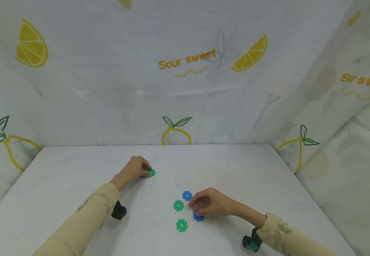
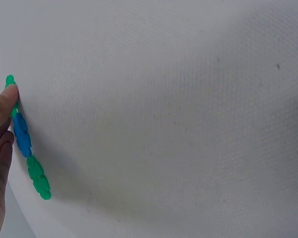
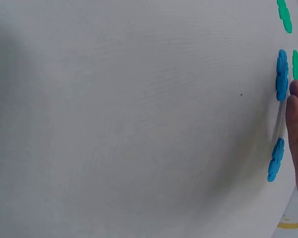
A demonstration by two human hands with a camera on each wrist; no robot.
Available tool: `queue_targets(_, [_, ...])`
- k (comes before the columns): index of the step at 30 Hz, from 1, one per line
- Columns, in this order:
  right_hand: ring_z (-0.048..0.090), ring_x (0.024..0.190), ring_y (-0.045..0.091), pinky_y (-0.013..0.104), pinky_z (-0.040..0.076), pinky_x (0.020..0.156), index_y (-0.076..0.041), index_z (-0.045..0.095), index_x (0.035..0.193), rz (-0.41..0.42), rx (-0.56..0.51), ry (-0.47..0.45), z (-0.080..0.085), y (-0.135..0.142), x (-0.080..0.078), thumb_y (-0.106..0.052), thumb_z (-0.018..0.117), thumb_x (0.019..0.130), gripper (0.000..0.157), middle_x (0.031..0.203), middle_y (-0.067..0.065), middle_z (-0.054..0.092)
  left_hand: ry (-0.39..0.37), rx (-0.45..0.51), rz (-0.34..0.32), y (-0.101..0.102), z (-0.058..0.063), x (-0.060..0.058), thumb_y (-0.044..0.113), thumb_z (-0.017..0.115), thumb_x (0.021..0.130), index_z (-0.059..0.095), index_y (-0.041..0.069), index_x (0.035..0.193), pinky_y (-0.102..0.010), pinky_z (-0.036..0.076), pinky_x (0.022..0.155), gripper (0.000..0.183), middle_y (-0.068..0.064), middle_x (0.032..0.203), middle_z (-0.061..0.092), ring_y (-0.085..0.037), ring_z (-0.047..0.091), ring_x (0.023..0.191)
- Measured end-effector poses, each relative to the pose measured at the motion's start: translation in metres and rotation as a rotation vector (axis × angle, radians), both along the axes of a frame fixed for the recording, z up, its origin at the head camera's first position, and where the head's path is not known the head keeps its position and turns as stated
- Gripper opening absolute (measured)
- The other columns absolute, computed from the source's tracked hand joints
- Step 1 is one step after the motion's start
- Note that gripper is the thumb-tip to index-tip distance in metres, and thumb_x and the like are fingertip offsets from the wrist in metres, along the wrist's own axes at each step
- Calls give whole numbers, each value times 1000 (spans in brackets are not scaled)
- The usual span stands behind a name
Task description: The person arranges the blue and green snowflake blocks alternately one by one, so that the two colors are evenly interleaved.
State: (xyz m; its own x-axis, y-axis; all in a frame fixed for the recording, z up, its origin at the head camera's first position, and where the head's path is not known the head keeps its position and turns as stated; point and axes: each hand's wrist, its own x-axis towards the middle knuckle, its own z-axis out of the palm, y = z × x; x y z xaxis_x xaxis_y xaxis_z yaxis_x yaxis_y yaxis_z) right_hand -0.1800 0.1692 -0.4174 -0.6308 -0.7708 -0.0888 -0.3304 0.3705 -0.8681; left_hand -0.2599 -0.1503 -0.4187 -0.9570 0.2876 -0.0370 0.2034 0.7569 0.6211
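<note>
My left hand (image 1: 134, 167), at the back left of the white table, pinches a green slotted building disc (image 1: 152, 172) between thumb and fingers. In the left wrist view a blue disc (image 2: 22, 135) and another green disc (image 2: 38, 177) line up end to end with the pinched one. My right hand (image 1: 215, 202) is low over the table, fingers loosely bent. Its thumb overlaps a near blue disc (image 1: 198, 217) in the head view; the right wrist view shows fingertips (image 3: 294, 101) right beside that blue disc (image 3: 282, 74).
Left of my right hand lie a blue disc (image 1: 187, 196) and two green discs, one farther (image 1: 178, 205) and one nearer me (image 1: 181, 225). A white lemon-print cloth (image 1: 108, 117) hangs behind the table (image 1: 236, 167) and along its sides. Both wrists carry dark cameras (image 1: 119, 210).
</note>
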Motion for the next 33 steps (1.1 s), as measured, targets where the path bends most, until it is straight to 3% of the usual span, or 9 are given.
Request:
queue_targets(9, [63, 94, 14, 26, 53, 84, -1, 68, 108, 12, 46, -95, 4, 7, 9, -1, 75, 81, 29, 107, 8, 68, -9, -8, 6, 1, 2, 2, 4, 79, 76, 72, -2, 92, -41, 50, 86, 19, -11, 94, 68, -26, 61, 93])
queue_targets(14, [62, 100, 8, 22, 51, 87, -6, 68, 109, 105, 92, 16, 3, 10, 12, -6, 79, 77, 35, 110, 2, 67, -10, -5, 10, 1, 2, 2, 3, 79, 75, 72, -2, 91, -41, 50, 85, 18, -10, 93, 68, -26, 61, 93])
queue_targets(19, [62, 93, 5, 22, 53, 82, -5, 68, 108, 185, 74, 111, 0, 11, 12, -7, 78, 79, 31, 108, 4, 68, -3, 6, 1, 1, 2, 1, 3, 79, 75, 72, -2, 91, -40, 51, 85, 18, -10, 92, 68, -26, 62, 92])
queue_targets(27, [59, 87, 0, 20, 53, 76, -4, 71, 109, 237, 116, 202, -2, 9, 11, -13, 76, 82, 28, 103, 0, 65, -2, 1, 5, 2, 2, 0, 4, 80, 75, 72, -2, 92, -40, 50, 85, 19, -10, 94, 67, -25, 60, 92])
queue_targets(33, [58, 83, -2, 18, 53, 74, -8, 72, 105, 222, 134, 217, -4, 10, 12, -16, 75, 83, 23, 99, -5, 65, -24, -11, 17, 2, 2, 3, 4, 79, 76, 72, -1, 92, -41, 49, 89, 19, -12, 100, 63, -27, 58, 97])
